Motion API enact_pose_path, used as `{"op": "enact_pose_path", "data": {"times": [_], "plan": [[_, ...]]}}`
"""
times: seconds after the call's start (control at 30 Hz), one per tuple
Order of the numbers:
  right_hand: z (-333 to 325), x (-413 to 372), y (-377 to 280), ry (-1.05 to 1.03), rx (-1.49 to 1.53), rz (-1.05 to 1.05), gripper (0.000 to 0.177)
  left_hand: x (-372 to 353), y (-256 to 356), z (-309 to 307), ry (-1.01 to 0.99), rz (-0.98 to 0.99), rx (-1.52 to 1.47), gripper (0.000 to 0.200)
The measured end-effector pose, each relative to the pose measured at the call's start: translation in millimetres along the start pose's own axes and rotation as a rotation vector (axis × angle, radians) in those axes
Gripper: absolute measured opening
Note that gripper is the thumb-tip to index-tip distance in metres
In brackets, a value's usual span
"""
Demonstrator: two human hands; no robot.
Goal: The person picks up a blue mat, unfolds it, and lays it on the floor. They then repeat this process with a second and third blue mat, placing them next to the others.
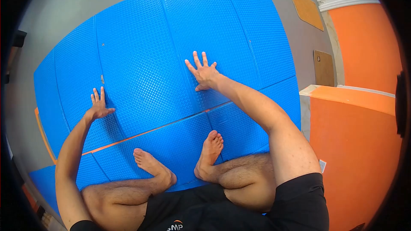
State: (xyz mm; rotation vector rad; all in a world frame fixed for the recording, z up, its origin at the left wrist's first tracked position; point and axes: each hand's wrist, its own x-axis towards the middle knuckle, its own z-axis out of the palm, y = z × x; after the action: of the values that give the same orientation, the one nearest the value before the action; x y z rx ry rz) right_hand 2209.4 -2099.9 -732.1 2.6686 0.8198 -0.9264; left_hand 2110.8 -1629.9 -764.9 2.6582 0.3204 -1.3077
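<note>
A blue textured foam mat (137, 68) with fold seams spreads out in front of me. My left hand (100, 108) is over the mat on the left, fingers stretched forward and apart, holding nothing. Further forward and to the right, my right hand (204, 75) is spread wide over the mat, its palm toward the surface, with nothing in it. Both arms reach out past my bare feet; the left foot (150, 162) and the right foot (210, 149) stand on the nearer mat section, toes turned outward.
An orange strip (141, 133) shows at the seam between the mat sections. Grey floor (77, 8) surrounds the mat. Two tan boards (306, 8) lie to the right, near a low orange wall (351, 141) with a white outlet (322, 165).
</note>
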Motion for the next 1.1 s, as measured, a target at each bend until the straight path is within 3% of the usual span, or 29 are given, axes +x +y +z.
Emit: {"op": "enact_pose_path", "data": {"times": [0.47, 0.63, 0.77, 0.87, 0.97, 1.1], "plan": [[-4, -2, -8, -0.006, -0.028, -0.04, 0.128, -6, 3, 9, -0.001, 0.072, 0.249, 0.131], [-13, 5, -19, -0.06, -0.13, -0.026, 0.128, -23, 23, -12, -0.005, -0.024, 0.194, 0.116], [-8, 24, -16, 0.02, -0.105, -0.035, 0.121, -33, 30, -8, 0.31, 0.175, 0.356, 0.124], [-35, 27, -31, 0.199, 0.006, -0.119, 0.126, -39, 44, -18, 0.397, 0.285, 0.379, 0.134], [-50, 30, -40, 0.043, -0.006, -0.133, 0.135, -41, 64, -32, 0.389, 0.319, 0.407, 0.138], [-35, 39, -46, 0.03, -0.105, -0.132, 0.143, -24, 83, -43, 0.357, 0.523, 0.625, 0.147]]}}
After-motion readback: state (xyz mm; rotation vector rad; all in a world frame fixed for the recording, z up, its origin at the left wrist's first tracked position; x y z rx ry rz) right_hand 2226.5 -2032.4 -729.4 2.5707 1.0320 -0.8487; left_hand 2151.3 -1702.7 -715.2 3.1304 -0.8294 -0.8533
